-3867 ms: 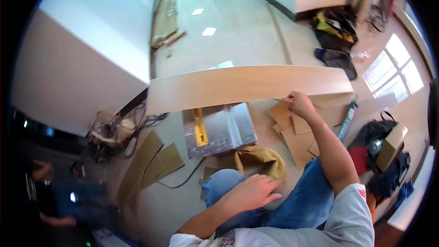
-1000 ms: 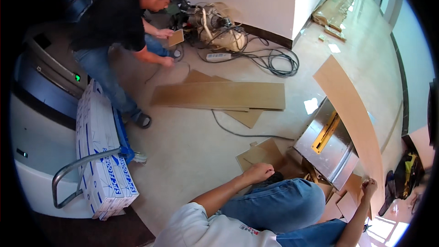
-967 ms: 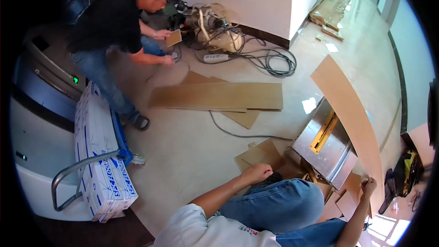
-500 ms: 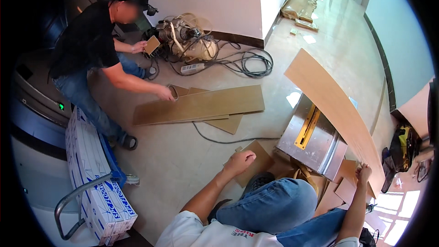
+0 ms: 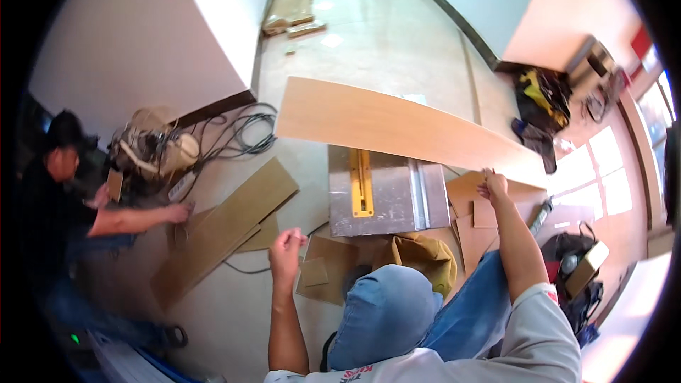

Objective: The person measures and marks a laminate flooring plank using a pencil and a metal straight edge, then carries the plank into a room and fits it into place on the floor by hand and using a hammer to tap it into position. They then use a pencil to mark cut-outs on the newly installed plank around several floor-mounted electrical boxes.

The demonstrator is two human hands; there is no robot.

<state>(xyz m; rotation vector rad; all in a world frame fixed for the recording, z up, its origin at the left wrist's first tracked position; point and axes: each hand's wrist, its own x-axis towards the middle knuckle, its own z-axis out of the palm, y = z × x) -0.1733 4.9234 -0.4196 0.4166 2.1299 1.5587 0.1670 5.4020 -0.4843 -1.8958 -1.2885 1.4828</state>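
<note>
A long wood-look floor plank point(image 5: 397, 120) stretches across the far side of the table saw point(image 5: 386, 206). Near the plank's right end, my right hand point(image 5: 494, 188) pinches its near edge. My left hand point(image 5: 286, 248) is raised to the left of the saw with its fingers curled closed; whether anything small is inside them is hidden. The saw has a grey metal top with a yellow insert plate point(image 5: 362, 188). Below my left hand lies a small square offcut point(image 5: 313, 272) on a larger board piece. A mustard-coloured bag or cloth point(image 5: 423, 259) sits under the saw's near edge.
Another person point(image 5: 67, 191) crouches at left, holding a small board piece and reaching toward stacked planks point(image 5: 230, 230). Behind them stand a compressor point(image 5: 152, 145) and coiled cable point(image 5: 252, 128). Offcuts point(image 5: 464, 237), a caulking gun point(image 5: 541, 215) and bags point(image 5: 543, 99) lie at right.
My view has swung to the right, so the co-worker now appears at the left rim. The plank lies more crosswise in view, still held by my right hand. My left hand remains closed.
</note>
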